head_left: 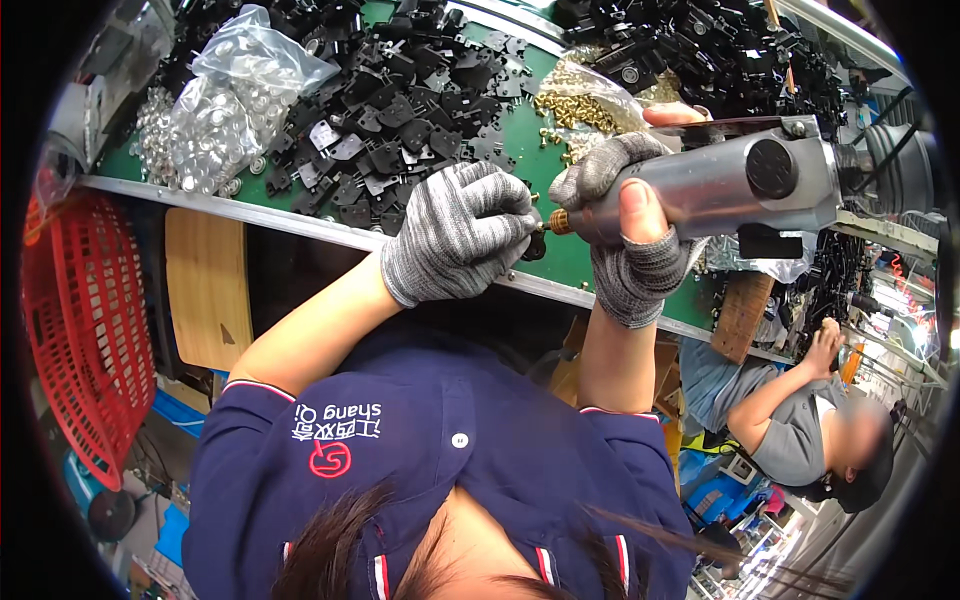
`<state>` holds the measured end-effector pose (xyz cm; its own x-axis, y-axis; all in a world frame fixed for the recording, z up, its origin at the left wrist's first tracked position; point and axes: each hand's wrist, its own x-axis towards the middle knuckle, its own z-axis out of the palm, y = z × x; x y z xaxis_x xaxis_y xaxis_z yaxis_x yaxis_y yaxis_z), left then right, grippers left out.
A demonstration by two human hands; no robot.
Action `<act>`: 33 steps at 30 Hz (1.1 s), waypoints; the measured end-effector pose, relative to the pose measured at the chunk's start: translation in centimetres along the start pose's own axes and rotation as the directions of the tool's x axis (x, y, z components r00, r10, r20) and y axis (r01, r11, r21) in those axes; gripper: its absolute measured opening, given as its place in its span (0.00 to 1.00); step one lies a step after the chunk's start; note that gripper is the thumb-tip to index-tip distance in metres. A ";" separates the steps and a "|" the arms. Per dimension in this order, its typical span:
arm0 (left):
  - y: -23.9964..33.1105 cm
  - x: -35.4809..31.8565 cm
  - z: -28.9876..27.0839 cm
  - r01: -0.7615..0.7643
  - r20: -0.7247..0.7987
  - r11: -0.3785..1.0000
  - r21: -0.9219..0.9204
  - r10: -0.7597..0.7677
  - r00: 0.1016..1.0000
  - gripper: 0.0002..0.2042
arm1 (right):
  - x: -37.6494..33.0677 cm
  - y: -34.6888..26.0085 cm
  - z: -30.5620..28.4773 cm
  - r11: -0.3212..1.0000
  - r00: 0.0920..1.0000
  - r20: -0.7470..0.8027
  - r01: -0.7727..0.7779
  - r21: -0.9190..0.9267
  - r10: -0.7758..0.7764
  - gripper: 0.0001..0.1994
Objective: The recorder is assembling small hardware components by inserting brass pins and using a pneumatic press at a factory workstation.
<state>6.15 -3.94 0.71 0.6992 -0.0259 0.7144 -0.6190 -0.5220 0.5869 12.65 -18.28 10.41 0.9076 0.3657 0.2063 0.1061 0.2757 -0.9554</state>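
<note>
My left hand (462, 235), in a grey knitted glove, is closed with its fingertips pinching a small black part (536, 246), mostly hidden behind the fingers. My right hand (640, 240) wears a similar glove with bare thumb and fingertip showing. It is wrapped round a silver cylindrical power screwdriver (725, 185), held nearly level. The brass-coloured tip (560, 221) of the tool points left and meets the left fingertips at the black part. Both hands are over the front edge of the green bench (560, 262).
Black metal plates (400, 130) are heaped behind my left hand. A clear bag of small round wheels (235, 115) lies left of them. Brass-coloured screws (580, 105) and more black parts (690, 50) lie behind. A red basket (85, 330) stands left; a co-worker (800, 430) sits right.
</note>
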 end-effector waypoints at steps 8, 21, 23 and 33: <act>0.1 0.0 -0.1 0.001 0.023 1.000 0.002 -0.001 1.000 0.08 | 0.6 0.6 -0.8 0.997 0.993 0.111 -0.046 0.055 0.040 0.28; 0.0 0.0 -0.5 -0.036 0.060 0.999 0.015 0.035 0.998 0.08 | 1.3 1.8 -1.6 0.983 0.973 0.211 -0.125 0.131 0.096 0.26; 0.0 0.1 -0.7 -0.056 0.074 0.998 0.020 0.054 0.996 0.08 | 1.2 1.8 -1.7 0.986 0.970 0.220 -0.133 0.104 0.107 0.24; 0.8 -0.3 -2.6 0.171 0.025 0.968 -0.181 -0.170 0.985 0.09 | 1.4 -1.2 -1.2 0.959 0.949 0.305 0.008 -0.283 0.082 0.27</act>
<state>4.51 -2.13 1.92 0.8028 0.0421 0.5948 -0.5443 -0.3554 0.7598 14.31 -19.17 11.56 0.7460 0.6406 0.1818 0.2240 0.0156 -0.9745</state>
